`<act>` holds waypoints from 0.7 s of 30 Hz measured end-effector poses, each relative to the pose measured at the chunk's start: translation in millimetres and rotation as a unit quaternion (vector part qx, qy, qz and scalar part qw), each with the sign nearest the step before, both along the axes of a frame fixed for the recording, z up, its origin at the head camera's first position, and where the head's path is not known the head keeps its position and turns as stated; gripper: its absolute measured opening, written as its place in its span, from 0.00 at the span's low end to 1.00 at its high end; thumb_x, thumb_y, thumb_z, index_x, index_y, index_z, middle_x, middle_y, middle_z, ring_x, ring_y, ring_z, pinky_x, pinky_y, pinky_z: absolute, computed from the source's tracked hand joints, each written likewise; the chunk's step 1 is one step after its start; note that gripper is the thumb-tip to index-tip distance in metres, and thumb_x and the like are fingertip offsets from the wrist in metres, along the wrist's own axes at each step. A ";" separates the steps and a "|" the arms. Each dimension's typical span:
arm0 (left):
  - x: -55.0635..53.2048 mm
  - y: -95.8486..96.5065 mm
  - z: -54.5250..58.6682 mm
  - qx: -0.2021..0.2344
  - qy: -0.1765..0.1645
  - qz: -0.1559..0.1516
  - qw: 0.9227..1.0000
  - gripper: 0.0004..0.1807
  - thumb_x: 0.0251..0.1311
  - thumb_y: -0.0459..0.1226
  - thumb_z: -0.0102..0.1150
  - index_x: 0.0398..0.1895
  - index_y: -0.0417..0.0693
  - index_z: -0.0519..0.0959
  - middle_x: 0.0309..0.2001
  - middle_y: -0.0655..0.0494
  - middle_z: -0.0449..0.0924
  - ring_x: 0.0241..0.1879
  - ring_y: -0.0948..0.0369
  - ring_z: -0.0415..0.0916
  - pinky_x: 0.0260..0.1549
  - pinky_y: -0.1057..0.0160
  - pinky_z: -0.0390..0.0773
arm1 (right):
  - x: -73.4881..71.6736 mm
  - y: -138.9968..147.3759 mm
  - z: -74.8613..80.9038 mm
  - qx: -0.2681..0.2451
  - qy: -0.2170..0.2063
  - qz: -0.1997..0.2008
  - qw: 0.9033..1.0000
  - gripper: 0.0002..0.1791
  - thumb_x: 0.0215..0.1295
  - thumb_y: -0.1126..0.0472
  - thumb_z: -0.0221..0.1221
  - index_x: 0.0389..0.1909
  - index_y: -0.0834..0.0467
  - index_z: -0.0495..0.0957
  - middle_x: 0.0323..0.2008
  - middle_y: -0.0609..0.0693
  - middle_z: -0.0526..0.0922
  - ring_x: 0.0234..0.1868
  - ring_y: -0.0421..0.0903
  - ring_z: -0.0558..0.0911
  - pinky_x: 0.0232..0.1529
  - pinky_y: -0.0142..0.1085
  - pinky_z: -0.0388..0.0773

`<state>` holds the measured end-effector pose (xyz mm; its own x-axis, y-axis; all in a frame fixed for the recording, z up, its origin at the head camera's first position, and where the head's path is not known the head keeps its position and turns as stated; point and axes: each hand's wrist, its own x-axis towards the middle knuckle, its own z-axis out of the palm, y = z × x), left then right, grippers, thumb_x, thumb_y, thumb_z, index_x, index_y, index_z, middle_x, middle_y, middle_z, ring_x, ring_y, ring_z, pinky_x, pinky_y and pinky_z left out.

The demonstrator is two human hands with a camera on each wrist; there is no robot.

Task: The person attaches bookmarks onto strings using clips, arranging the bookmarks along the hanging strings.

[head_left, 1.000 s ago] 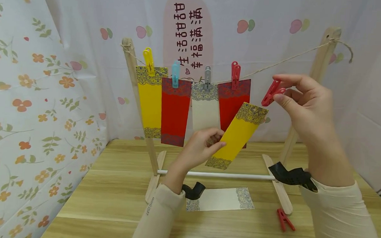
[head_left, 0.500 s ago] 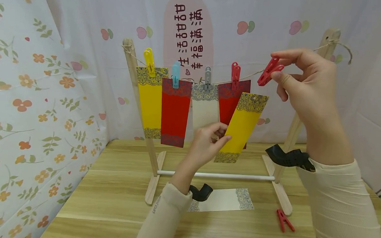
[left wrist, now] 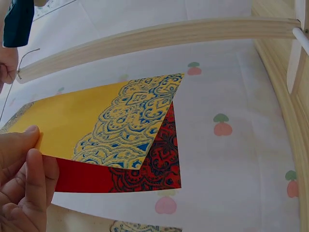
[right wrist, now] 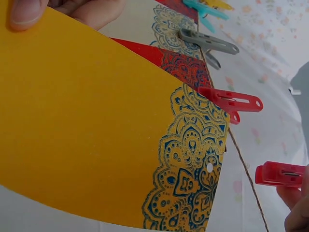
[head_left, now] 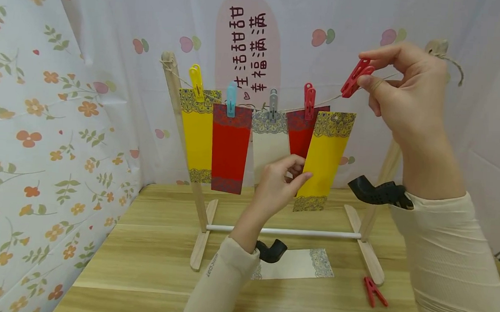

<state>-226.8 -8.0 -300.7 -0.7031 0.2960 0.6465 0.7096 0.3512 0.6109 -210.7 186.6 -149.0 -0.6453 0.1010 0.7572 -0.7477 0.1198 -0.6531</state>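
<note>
My left hand (head_left: 276,185) pinches a yellow card (head_left: 327,155) with a patterned border by its left edge, in front of a hanging red card (head_left: 298,135). The yellow card leans slightly; its top lies just below the twine (head_left: 327,103). In the right wrist view a small hole shows in its patterned border (right wrist: 188,183). My right hand (head_left: 418,96) pinches a red clothespin (head_left: 357,78) between thumb and fingers, above and right of the card. Its tip is beside the twine; whether they touch I cannot tell.
A yellow card (head_left: 197,144), a red card (head_left: 230,150) and a white card (head_left: 269,140) also hang from clothespins on the twine. A wooden frame (head_left: 200,205) holds the line. On the table (head_left: 142,273) lie another white card (head_left: 291,265) and a red clothespin (head_left: 374,292).
My left hand has moved up and right, and the yellow card has turned more upright. My right hand has risen with the red clothespin to the height of the twine.
</note>
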 end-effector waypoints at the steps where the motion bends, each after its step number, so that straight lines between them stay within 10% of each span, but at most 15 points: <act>1: -0.2 0.8 0.1 0.001 -0.001 -0.002 1.000 0.10 0.63 0.34 0.65 0.44 0.39 0.81 0.37 0.48 0.83 0.36 0.59 0.79 0.34 0.77 0.79 | -1.0 0.0 1.1 0.002 -0.003 -0.001 1.000 0.12 0.63 0.72 0.62 0.46 0.60 0.86 0.34 0.49 0.80 0.10 0.42 0.64 0.18 0.24 0.66; 21: -3.8 11.5 0.8 0.021 0.007 -0.002 1.000 0.09 0.62 0.34 0.65 0.43 0.39 0.81 0.35 0.48 0.83 0.36 0.59 0.77 0.30 0.78 0.74 | -10.2 10.9 8.4 0.130 -0.109 -0.021 0.985 0.13 0.65 0.70 0.61 0.48 0.55 0.84 0.39 0.41 0.83 0.15 0.41 0.69 0.22 0.23 0.71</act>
